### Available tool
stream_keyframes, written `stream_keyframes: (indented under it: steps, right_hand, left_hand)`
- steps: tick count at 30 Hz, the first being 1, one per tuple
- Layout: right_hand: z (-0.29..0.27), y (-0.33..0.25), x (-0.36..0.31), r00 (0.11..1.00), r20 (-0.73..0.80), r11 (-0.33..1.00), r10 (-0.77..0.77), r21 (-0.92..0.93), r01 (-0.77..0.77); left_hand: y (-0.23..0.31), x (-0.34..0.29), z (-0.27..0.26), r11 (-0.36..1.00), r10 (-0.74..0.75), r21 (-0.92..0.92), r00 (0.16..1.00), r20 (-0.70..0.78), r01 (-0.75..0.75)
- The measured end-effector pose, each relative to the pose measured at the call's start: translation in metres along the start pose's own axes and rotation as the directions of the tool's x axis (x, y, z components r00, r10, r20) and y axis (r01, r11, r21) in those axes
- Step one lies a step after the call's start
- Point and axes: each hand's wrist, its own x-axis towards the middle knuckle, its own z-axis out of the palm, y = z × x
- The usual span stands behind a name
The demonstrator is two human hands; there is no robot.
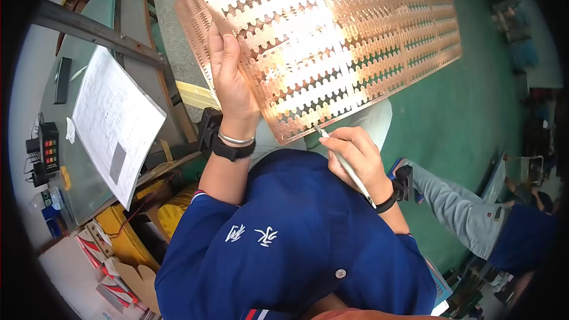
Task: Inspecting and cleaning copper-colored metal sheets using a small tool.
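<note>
A large copper-coloured perforated metal sheet (347, 53), with rows of small cut-outs, is held up tilted, and light glares off its middle. My left hand (231, 80) grips its left edge, the fingers partly hidden. Close to the sheet's lower edge, my right hand (358, 157) pinches a slim pale pen-shaped tool (352, 173). Its pointed metal tip is at the bottom border of the sheet; whether it touches cannot be told. Behind my left hand lies another copper-coloured perforated sheet (194, 24).
At left, a printed paper sheet (118, 124) lies over a workbench (89, 184) with a metal bar (101, 32). A black box with red buttons (48, 145) sits at its far left. Boxes (127, 237) stand below. Another person (462, 207) is at right, on the green floor (438, 124).
</note>
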Motion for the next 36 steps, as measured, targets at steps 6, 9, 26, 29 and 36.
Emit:
stream_keyframes:
  steps: [6, 9, 26, 29, 36]
  right_hand:
    - [0.000, -0.003, 0.004, 1.000, 0.000, 1.000, -0.012, -0.022, 0.012]
    - [-0.002, -0.001, 0.006, 0.998, -0.016, 0.998, -0.059, -0.008, 0.059]
    - [-0.093, 0.061, -0.017, 0.750, -0.573, 0.931, 0.331, 0.070, -0.358]
    - [-0.137, 0.081, -0.021, 0.611, -0.712, 0.891, 0.346, 0.046, -0.451]
    - [-0.196, 0.110, -0.027, 0.550, -0.740, 0.836, 0.388, 0.032, -0.547]
  left_hand:
    - [0.001, 0.002, 0.000, 1.000, -0.003, 0.023, 1.000, 0.003, 0.003]
    - [0.003, 0.000, -0.001, 1.000, -0.023, 0.015, 0.999, 0.025, 0.023]
    - [0.014, 0.004, -0.015, 0.996, -0.091, 0.017, 0.995, 0.032, 0.090]
    - [0.013, 0.008, -0.022, 0.994, -0.112, 0.010, 0.993, 0.049, 0.111]
    - [0.010, 0.014, -0.027, 0.989, -0.130, 0.074, 0.988, 0.079, 0.125]
